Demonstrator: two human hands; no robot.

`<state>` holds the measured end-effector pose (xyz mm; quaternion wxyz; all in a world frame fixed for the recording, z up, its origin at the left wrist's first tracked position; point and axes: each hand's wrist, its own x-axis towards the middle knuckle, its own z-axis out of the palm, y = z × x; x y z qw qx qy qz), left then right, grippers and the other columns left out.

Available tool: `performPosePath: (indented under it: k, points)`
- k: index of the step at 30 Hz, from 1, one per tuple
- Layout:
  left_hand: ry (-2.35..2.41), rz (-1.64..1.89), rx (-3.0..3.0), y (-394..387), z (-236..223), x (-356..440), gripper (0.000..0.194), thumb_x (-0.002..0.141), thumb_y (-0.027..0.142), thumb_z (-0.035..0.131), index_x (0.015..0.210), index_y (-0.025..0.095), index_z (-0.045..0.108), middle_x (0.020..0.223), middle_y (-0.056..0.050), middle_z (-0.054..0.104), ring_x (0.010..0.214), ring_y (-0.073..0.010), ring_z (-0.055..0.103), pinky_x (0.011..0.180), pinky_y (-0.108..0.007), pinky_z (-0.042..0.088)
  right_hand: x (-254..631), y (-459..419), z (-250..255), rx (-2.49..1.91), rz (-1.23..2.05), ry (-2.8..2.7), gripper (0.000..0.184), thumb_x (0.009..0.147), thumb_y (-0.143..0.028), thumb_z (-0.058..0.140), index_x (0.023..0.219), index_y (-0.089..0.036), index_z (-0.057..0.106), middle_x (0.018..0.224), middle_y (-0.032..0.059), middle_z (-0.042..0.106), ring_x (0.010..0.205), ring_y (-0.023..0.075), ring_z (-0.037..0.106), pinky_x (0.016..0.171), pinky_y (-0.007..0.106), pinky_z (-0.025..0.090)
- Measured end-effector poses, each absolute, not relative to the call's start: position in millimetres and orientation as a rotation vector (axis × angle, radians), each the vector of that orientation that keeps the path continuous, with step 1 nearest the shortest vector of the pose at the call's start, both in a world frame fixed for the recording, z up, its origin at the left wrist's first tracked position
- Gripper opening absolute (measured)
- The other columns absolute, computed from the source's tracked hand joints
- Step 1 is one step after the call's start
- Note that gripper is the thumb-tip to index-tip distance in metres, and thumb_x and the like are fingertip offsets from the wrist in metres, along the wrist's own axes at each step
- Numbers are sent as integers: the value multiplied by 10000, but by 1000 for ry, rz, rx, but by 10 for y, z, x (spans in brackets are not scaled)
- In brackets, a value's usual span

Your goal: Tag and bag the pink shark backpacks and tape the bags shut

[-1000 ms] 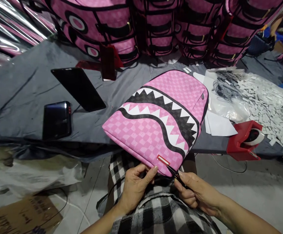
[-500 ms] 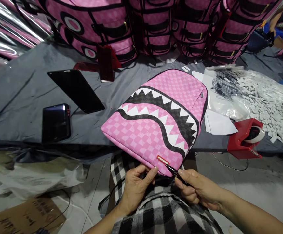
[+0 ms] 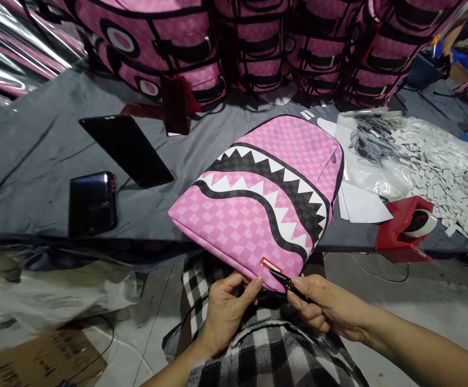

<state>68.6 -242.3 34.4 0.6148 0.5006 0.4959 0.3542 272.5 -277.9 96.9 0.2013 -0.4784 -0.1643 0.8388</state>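
A pink checkered backpack (image 3: pixel 258 199) with a black and white shark-mouth print lies on the grey table (image 3: pixel 36 161), its bottom edge hanging over the near side. A small red label (image 3: pixel 269 264) sits near that edge. My left hand (image 3: pixel 228 309) pinches the backpack's bottom edge just left of the label. My right hand (image 3: pixel 325 306) is closed on a thin black pointed tool (image 3: pixel 284 279), whose tip touches the backpack right beside the label.
A row of matching pink backpacks (image 3: pixel 226 48) stands along the table's back. A black tablet (image 3: pixel 127 148) and a dark phone (image 3: pixel 92 201) lie at left. At right are a red tape dispenser (image 3: pixel 405 228), white sheets (image 3: pixel 363 207) and a pile of white tags (image 3: pixel 439 172).
My right hand has shifted slightly left and up, bringing the tool's tip closer to the red label. The left hand keeps its pinch.
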Motion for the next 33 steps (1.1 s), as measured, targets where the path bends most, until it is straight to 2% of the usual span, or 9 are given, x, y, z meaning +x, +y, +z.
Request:
performPosePath:
  k: [7, 33]
  points:
    - [1115, 827, 1186, -2390, 357, 696, 367, 797, 401, 683, 519, 167, 630, 476, 23, 579, 462, -91, 487, 484, -192, 388, 2671, -2756, 1009, -1382, 2318, -457, 655, 726, -823, 646, 731, -206, 425, 476, -153, 170, 415, 23, 57, 391, 219, 16]
    - [1028, 766, 1194, -2363, 278, 632, 360, 813, 430, 686, 576, 159, 674, 517, 23, 583, 499, -92, 482, 511, -193, 411, 2500, -2677, 1149, -1504, 2182, -580, 627, 794, -807, 586, 710, -203, 439, 466, -144, 179, 413, 38, 80, 397, 223, 54]
